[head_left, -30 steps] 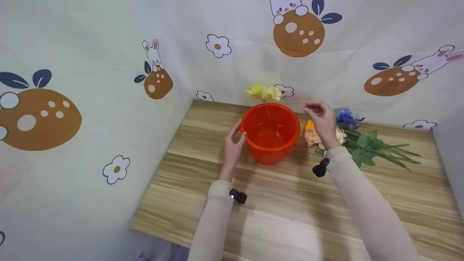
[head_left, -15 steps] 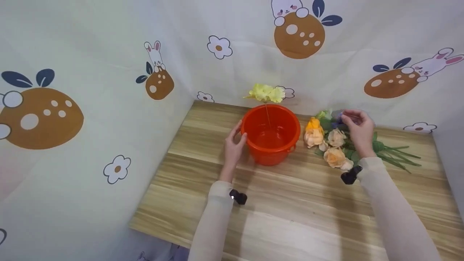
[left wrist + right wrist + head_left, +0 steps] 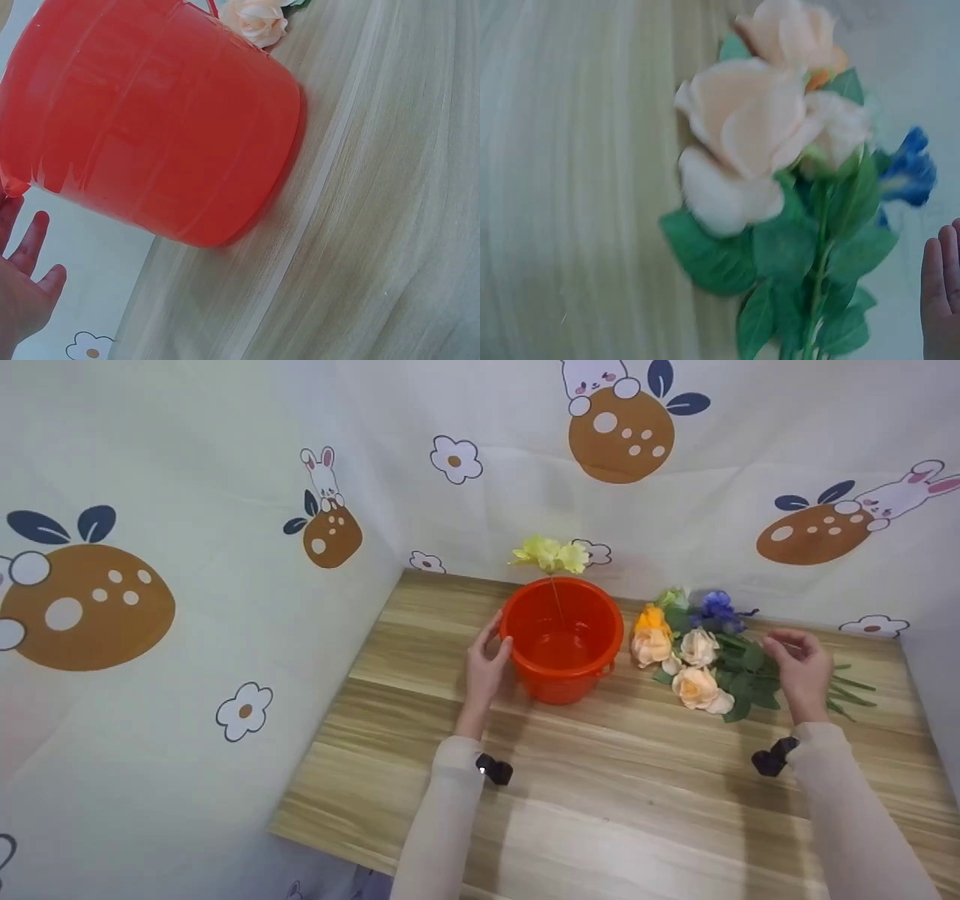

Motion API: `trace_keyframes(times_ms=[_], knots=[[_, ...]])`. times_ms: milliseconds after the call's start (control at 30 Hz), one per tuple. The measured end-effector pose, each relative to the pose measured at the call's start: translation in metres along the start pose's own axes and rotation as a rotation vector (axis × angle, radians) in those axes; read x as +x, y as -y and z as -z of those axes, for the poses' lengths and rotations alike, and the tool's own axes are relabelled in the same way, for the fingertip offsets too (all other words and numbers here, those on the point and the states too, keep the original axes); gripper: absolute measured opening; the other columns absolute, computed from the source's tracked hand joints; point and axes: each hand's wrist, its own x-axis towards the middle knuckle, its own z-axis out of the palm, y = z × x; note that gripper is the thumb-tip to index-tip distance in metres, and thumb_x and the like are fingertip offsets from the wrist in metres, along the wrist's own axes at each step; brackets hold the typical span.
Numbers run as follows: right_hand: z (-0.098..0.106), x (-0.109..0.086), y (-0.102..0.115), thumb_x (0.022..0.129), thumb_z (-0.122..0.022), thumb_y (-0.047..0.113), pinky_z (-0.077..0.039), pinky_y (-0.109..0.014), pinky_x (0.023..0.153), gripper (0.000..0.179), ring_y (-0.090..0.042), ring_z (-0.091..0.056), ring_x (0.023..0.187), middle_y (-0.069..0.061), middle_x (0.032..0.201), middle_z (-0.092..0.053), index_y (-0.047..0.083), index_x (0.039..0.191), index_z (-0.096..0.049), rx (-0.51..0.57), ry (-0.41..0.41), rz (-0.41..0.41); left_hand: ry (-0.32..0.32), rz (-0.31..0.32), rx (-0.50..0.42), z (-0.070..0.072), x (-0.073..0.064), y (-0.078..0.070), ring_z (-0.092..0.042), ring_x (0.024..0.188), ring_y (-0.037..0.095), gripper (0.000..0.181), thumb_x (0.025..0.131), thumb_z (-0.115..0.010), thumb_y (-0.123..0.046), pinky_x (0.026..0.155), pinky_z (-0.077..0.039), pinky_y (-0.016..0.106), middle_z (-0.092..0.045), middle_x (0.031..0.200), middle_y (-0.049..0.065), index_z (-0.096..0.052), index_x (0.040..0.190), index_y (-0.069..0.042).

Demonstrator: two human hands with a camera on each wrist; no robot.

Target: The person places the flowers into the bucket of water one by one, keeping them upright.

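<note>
A red plastic bucket (image 3: 559, 679) stands upright on the wooden table. My left hand (image 3: 484, 671) rests its spread fingertips on the bucket's left side near the rim; in the left wrist view the fingers (image 3: 31, 240) look nearly straight. One yellow artificial flower (image 3: 551, 555) leans in the bucket, its bloom above the back rim. Over the green stems of a bunch of artificial flowers hovers my right hand (image 3: 806, 671), fingers loosely bent and holding nothing. That bunch has peach roses (image 3: 697, 688), an orange bloom (image 3: 651, 619) and a blue flower (image 3: 718, 611).
A printed cloth (image 3: 510, 502) hangs right behind the table and along its left side. The bunch lies to the right of the bucket, stem ends pointing right. Bare wooden tabletop (image 3: 600, 780) stretches in front of the bucket.
My right hand has moved right and toward me, from beside the bucket, past the blue flower, to over the stems. The left hand and the bucket have stayed put.
</note>
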Motion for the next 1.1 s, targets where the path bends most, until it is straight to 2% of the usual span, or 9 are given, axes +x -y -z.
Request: trace_keyframes(times_ms=[200, 600, 700, 833, 900, 967, 1033, 1067, 1100], knots=[[0.025, 0.006, -0.019, 0.092, -0.071, 0.020, -0.047, -0.002, 0.067, 0.010, 0.011, -0.057, 0.084, 0.027, 0.089, -0.062, 0.020, 0.102, -0.070, -0.196, -0.036, -0.021, 0.005, -0.006, 0.009, -0.001, 0.000, 0.000, -0.051, 0.135, 0.039, 0.047, 0.094, -0.063, -0.002, 0.118, -0.038, 0.045, -0.054, 0.144, 0.024, -0.051, 0.139, 0.008], [0.047, 0.008, -0.050, 0.095, -0.067, 0.029, -0.040, 0.000, 0.073, 0.006, 0.017, -0.051, 0.082, 0.036, 0.081, -0.055, 0.027, 0.100, -0.067, -0.390, -0.012, -0.027, 0.009, 0.015, 0.006, -0.001, 0.000, 0.001, -0.050, 0.136, 0.038, 0.048, 0.095, -0.063, -0.005, 0.120, -0.036, 0.045, -0.052, 0.146, 0.022, -0.051, 0.140, 0.007], [0.050, 0.007, -0.057, 0.096, -0.065, 0.030, -0.039, -0.001, 0.073, 0.012, 0.018, -0.050, 0.082, 0.038, 0.079, -0.053, 0.022, 0.104, -0.068, -0.439, 0.010, 0.000, 0.013, 0.005, -0.004, -0.001, 0.000, 0.002, -0.049, 0.137, 0.039, 0.049, 0.095, -0.063, -0.004, 0.120, -0.036, 0.047, -0.052, 0.146, 0.023, -0.050, 0.140, 0.008], [0.053, 0.006, -0.064, 0.099, -0.060, 0.029, -0.040, -0.003, 0.072, 0.036, 0.019, -0.048, 0.081, 0.040, 0.079, -0.051, 0.002, 0.122, -0.067, -0.534, 0.066, 0.053, 0.013, 0.010, -0.030, -0.001, 0.000, 0.004, -0.049, 0.136, 0.040, 0.049, 0.095, -0.063, -0.003, 0.117, -0.039, 0.050, -0.052, 0.146, 0.024, -0.050, 0.140, 0.008], [0.053, 0.005, -0.065, 0.101, -0.058, 0.028, -0.041, -0.007, 0.075, 0.041, 0.011, -0.054, 0.086, 0.024, 0.087, -0.066, -0.002, 0.128, -0.063, -0.633, 0.100, 0.094, 0.013, 0.023, -0.041, -0.001, 0.000, 0.005, -0.049, 0.136, 0.039, 0.049, 0.095, -0.063, -0.003, 0.115, -0.041, 0.049, -0.052, 0.146, 0.024, -0.050, 0.140, 0.008], [0.052, 0.005, -0.065, 0.102, -0.056, 0.024, -0.049, -0.021, 0.086, 0.038, -0.009, -0.064, 0.099, 0.000, 0.103, -0.074, -0.003, 0.129, -0.062, -0.727, 0.133, 0.146, 0.015, 0.038, -0.045, -0.001, 0.002, 0.011, -0.049, 0.137, 0.038, 0.049, 0.095, -0.063, -0.002, 0.115, -0.043, 0.045, -0.052, 0.146, 0.023, -0.049, 0.141, 0.008], [0.051, 0.005, -0.064, 0.102, -0.055, 0.018, -0.050, -0.041, 0.096, 0.034, -0.032, -0.063, 0.114, -0.023, 0.123, -0.068, -0.003, 0.127, -0.064, -0.810, 0.165, 0.201, 0.014, 0.043, -0.053, -0.001, 0.005, 0.020, -0.048, 0.138, 0.037, 0.050, 0.095, -0.062, -0.001, 0.115, -0.043, 0.045, -0.051, 0.147, 0.022, -0.049, 0.142, 0.007], [0.050, 0.006, -0.064, 0.101, -0.055, 0.014, -0.046, -0.052, 0.100, 0.032, -0.043, -0.057, 0.121, -0.031, 0.131, -0.060, -0.004, 0.126, -0.064, -0.839, 0.182, 0.227, 0.012, 0.042, -0.051, -0.002, 0.006, 0.024, -0.048, 0.138, 0.037, 0.050, 0.095, -0.062, 0.000, 0.116, -0.042, 0.045, -0.051, 0.148, 0.022, -0.048, 0.142, 0.007], [0.049, 0.006, -0.064, 0.100, -0.056, 0.010, -0.042, -0.061, 0.102, 0.030, -0.051, -0.050, 0.126, -0.033, 0.131, -0.059, -0.005, 0.124, -0.064, -0.856, 0.199, 0.257, 0.008, 0.040, -0.047, -0.002, 0.007, 0.029, -0.048, 0.139, 0.037, 0.050, 0.095, -0.061, 0.002, 0.116, -0.041, 0.045, -0.051, 0.148, 0.022, -0.049, 0.142, 0.007]])
